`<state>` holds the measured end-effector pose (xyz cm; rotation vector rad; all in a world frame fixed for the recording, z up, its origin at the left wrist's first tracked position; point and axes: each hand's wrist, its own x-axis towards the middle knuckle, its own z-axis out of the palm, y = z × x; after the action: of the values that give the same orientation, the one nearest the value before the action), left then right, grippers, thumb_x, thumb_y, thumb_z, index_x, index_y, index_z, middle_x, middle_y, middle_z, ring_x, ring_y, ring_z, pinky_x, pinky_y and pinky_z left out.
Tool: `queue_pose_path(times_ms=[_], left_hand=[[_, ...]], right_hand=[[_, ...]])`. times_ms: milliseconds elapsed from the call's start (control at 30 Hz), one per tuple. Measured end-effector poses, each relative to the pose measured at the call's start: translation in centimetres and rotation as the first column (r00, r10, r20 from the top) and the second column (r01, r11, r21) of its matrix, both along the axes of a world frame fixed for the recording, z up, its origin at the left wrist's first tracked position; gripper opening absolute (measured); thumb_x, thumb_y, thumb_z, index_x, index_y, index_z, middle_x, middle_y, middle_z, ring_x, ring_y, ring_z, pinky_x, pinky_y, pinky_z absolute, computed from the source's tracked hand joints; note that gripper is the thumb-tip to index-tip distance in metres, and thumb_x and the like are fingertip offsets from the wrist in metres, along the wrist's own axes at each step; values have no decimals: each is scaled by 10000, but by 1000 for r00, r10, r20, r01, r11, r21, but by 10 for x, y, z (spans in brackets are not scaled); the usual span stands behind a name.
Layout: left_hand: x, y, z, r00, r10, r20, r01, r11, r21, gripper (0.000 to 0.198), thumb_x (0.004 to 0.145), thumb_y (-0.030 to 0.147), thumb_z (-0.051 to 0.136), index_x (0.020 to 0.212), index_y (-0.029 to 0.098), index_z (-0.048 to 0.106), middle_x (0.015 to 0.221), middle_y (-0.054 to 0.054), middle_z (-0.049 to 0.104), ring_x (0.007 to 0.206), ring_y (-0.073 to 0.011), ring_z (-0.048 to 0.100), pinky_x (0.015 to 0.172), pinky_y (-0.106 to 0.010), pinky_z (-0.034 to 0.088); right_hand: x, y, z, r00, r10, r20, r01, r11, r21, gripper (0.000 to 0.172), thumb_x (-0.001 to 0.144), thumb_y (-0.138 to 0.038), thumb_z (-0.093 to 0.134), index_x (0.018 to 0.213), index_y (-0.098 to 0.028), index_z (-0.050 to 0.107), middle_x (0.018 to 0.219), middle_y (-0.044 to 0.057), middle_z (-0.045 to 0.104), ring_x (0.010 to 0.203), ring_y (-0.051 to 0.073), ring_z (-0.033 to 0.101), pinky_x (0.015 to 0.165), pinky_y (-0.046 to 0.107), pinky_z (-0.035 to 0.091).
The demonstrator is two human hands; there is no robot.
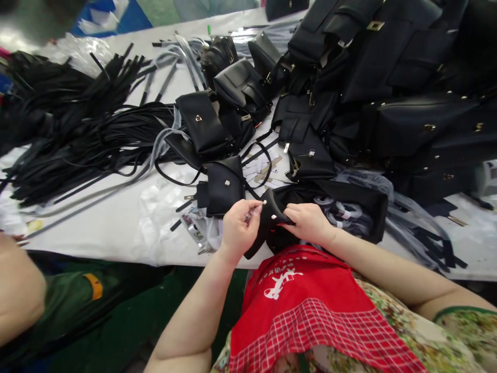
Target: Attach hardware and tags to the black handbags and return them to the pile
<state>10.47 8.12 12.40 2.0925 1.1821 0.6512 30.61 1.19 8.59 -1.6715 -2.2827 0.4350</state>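
In front of my apron, a small black bag (268, 211) lies at the table's near edge with its flap turned toward me. A little whitish metal fitting (274, 217) shows on the flap. My left hand (241, 226) is closed in a pinch at the bag's left side, a tiny white piece (264, 202) at its fingertips; its exact kind is too small to make out. My right hand (309, 223) grips the flap's right edge between thumb and fingers. Just beyond my left hand lies another black bag (226, 184) with a similar fitting.
Black bags (423, 127) are piled high at the right. Bundles of black straps (77, 124) cover the left. An open black bag (375, 210) holding plastic-wrapped straps lies beside my right hand. Clear plastic (163, 207) spreads on the white table (97, 228). Another person's arm (19, 287) is at left.
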Motion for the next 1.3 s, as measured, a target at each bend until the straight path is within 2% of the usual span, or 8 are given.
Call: queue_pose_path(times_ms=[100,200,300,600,867,1000,1167,1300], left_hand=[[2,-5,23,986,-165,24,166,985,-41,98,858,255,617,890,193,686,770,-23,656,729,-154,601,713,-269,485],[1,-5,25,954,-300,-19,297,951,-88,97,822,227,667,914,198,681,781,-13,655,724,-147,593,702,-270,485],[-3,-4,21,925,-374,-65,367,925,-102,91,824,216,667,912,195,667,784,-8,654,744,-147,591,720,-274,483],[-13,-11,23,909,-407,-92,399,912,-96,17,829,205,675,835,190,678,718,13,625,707,-124,578,681,-235,452],[-16,-18,21,883,-454,-119,450,891,-54,86,869,154,602,835,187,673,798,-7,663,752,-132,611,683,-236,457],[-16,-29,19,887,-411,-212,420,908,-5,118,908,211,554,832,178,638,812,-26,649,775,-157,610,700,-266,462],[-11,-53,25,922,-185,-341,254,952,172,179,947,229,487,874,175,641,777,-34,636,721,-166,602,649,-282,446],[-6,-67,33,872,-65,-484,241,920,311,168,928,167,497,1016,146,638,744,-41,619,676,-187,592,574,-298,417]], right_hand=[[-3,-2,11,994,77,73,-74,996,-42,243,905,-369,546,776,-171,605,757,30,626,655,141,555,562,291,254],[-4,-3,17,976,183,119,-175,981,-82,165,880,-326,583,828,-172,612,814,39,638,686,151,569,570,292,259],[-5,-4,22,962,233,144,-221,971,-94,158,871,-324,600,858,-167,612,835,50,636,703,162,577,579,291,266],[-6,-10,28,961,234,147,-224,971,-82,166,882,-327,596,842,-166,605,823,42,635,680,154,576,578,290,264],[-6,-16,31,954,250,164,-239,967,-86,153,868,-324,615,846,-172,603,822,31,637,684,151,586,573,289,273],[-4,-18,32,956,234,176,-217,970,-109,163,880,-335,597,859,-174,610,842,31,643,697,152,591,567,287,268],[-7,-18,39,958,185,219,-159,978,-134,170,857,-337,625,834,-169,606,833,41,645,688,162,592,557,289,262],[-17,-16,47,954,196,229,-168,976,-135,148,859,-308,623,840,-163,599,830,51,641,684,166,590,560,289,268]])
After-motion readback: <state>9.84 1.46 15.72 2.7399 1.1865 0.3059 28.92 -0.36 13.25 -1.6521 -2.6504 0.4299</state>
